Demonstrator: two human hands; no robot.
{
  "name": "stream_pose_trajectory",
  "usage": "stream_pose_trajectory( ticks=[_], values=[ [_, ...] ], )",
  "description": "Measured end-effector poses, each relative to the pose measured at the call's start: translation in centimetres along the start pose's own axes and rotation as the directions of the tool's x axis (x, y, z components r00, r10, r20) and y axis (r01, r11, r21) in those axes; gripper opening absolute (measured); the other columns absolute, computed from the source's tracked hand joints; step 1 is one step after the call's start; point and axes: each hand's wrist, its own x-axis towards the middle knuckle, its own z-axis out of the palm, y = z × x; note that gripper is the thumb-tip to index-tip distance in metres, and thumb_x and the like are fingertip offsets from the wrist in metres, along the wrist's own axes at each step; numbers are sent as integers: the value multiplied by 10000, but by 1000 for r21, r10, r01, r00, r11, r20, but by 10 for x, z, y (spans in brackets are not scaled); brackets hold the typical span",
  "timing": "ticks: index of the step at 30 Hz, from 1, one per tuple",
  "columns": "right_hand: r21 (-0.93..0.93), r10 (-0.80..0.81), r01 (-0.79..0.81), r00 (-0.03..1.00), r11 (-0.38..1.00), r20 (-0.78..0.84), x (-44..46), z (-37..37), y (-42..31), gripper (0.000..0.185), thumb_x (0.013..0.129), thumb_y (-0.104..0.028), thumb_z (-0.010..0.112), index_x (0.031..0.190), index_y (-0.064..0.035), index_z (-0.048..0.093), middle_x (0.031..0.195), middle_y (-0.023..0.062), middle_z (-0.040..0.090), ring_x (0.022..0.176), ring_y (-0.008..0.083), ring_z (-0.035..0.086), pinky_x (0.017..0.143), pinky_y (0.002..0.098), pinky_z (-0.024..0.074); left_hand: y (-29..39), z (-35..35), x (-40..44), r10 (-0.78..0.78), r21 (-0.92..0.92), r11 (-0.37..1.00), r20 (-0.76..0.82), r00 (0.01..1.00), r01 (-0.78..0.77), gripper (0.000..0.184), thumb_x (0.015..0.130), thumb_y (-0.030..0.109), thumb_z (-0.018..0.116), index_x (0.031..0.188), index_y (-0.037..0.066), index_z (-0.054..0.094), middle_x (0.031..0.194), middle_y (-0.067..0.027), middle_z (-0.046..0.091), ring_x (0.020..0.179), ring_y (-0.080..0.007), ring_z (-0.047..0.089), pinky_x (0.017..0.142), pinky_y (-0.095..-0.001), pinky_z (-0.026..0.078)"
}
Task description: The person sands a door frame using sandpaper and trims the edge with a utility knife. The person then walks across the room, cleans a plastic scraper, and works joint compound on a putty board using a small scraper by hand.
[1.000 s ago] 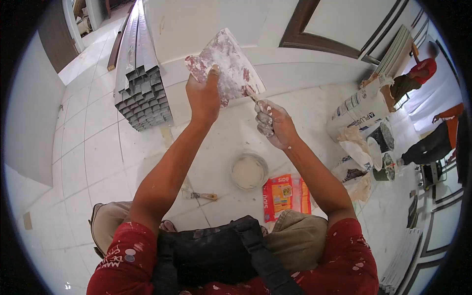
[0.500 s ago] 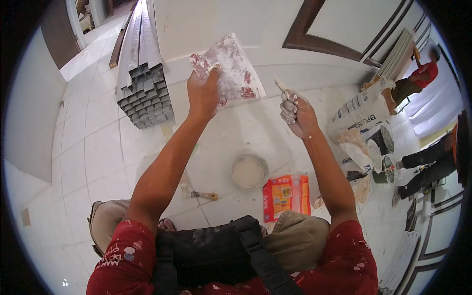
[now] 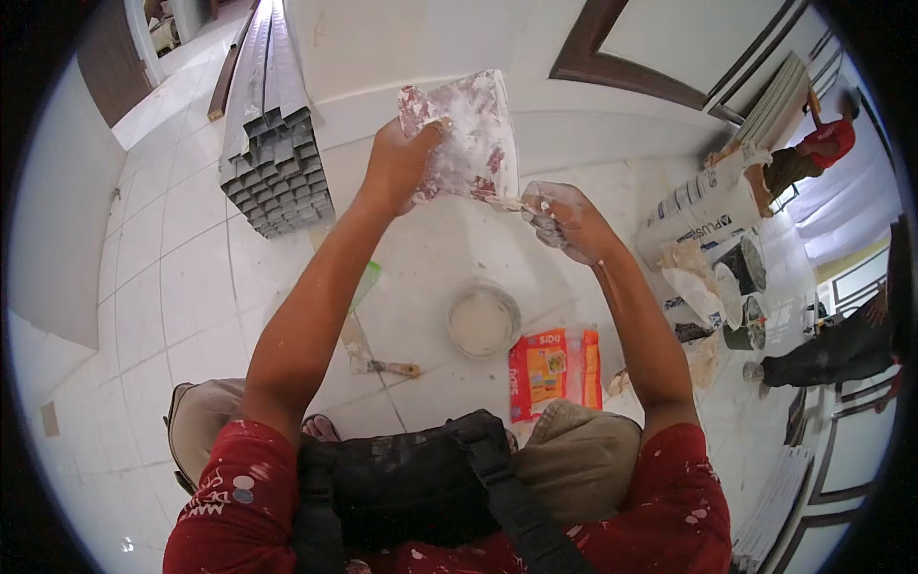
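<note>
A flat reddish board [image 3: 470, 134] smeared with white putty is gripped at its left side by my left hand [image 3: 397, 167], thumb on the top face. My right hand [image 3: 566, 222], coated with white on the fingers, is closed round a small putty knife [image 3: 507, 203]. Its blade touches the board's lower right corner, and most of its handle is hidden in the fist. Below on the floor stands a round tub [image 3: 516, 311] with whitish paste inside. A paintbrush [image 3: 390, 368] lies left of it, and an orange-red packet [image 3: 545, 371] lies to its right.
Stacked metal channels [image 3: 277, 182] lie at the left beside the wall [image 3: 402, 48]. At right are a white sack [image 3: 708, 215] and several buckets [image 3: 746, 263]. A person in red [image 3: 830, 143] is farther back, and another person's dark-trousered leg [image 3: 822, 352] is at the right.
My right hand has moved left and slightly down, bringing the putty knife from apart to the board's corner. The board has shifted a little right and turned. The person at right has changed stance.
</note>
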Motion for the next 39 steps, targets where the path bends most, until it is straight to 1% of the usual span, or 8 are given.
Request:
stream_pose_trajectory(
  ticks=[6, 12, 19, 26, 30, 33, 36, 39],
  values=[
    [-13, 41, -41, 999, 999, -3, 0, 12, 0, 122, 936, -181, 529, 921, -68, 573, 663, -48, 446, 494, 29, 337, 430, 193, 288, -4, -13, 10, -29, 163, 987, 83, 996, 16, 382, 876, 291, 672, 1083, -21, 593, 820, -54, 620, 620, -125, 589, 503, -270, 490],
    [118, -77, 96, 985, 988, -153, 13, -28, -5, 179, 957, -184, 484, 966, -33, 579, 633, -60, 419, 470, 37, 297, 424, 217, 270, -11, -5, -5, -117, 257, 966, 321, 940, 32, 260, 886, 154, 652, 1060, -39, 640, 909, -72, 656, 752, -142, 615, 660, -296, 520],
    [62, -82, 94, 980, 994, -182, -8, -12, -12, 187, 986, -222, 508, 957, -49, 575, 643, -62, 413, 502, 38, 329, 444, 212, 280, -3, -5, 1, -128, 328, 944, 246, 961, 42, 352, 900, 224, 652, 1117, -47, 598, 930, -70, 654, 762, -138, 621, 670, -287, 540],
    [209, -73, 132, 961, 969, -267, -12, -3, -14, 365, 990, -332, 549, 1105, 13, 589, 725, 2, 497, 587, 69, 410, 526, 229, 374, -19, -8, 9, -269, 96, 962, 152, 951, 257, 247, 886, 179, 626, 1055, 0, 635, 886, -75, 662, 721, -142, 647, 577, -271, 535],
    [-316, -508, 413, 791, 854, -341, -3, 17, 7, 456, 998, -303, 542, 1242, 80, 579, 832, 38, 584, 683, 88, 513, 618, 237, 450, -42, -12, 19, -324, -147, 925, 179, 929, 351, 266, 888, 165, 628, 1072, -27, 618, 923, -105, 673, 791, -179, 683, 652, -296, 582],
    [-711, -686, 357, 687, 606, -240, 0, 34, 10, 323, 975, -201, 550, 1254, -58, 627, 850, 70, 616, 693, 132, 568, 646, 265, 472, -35, -7, 15, -347, -200, 899, 217, 912, 389, 286, 914, 165, 601, 1115, -37, 590, 979, -117, 671, 818, -195, 690, 715, -307, 594],
    [-875, -809, 366, 585, 318, -50, -1, 19, 9, 325, 959, -183, 569, 1267, -99, 627, 890, 110, 615, 730, 197, 595, 688, 296, 486, -30, -5, 14, -359, -269, 864, 260, 896, 425, 319, 940, 163, 566, 1173, -54, 550, 1041, -132, 661, 845, -209, 690, 763, -312, 594],
    [-850, -790, 377, 609, 368, -72, -9, 18, 15, 328, 947, -175, 582, 1263, -100, 631, 939, 128, 626, 781, 253, 612, 720, 310, 489, -28, -9, 17, -330, -316, 856, 275, 903, 409, 345, 955, 162, 541, 1212, -67, 520, 1080, -146, 653, 869, -219, 689, 779, -316, 594]
  ],
)
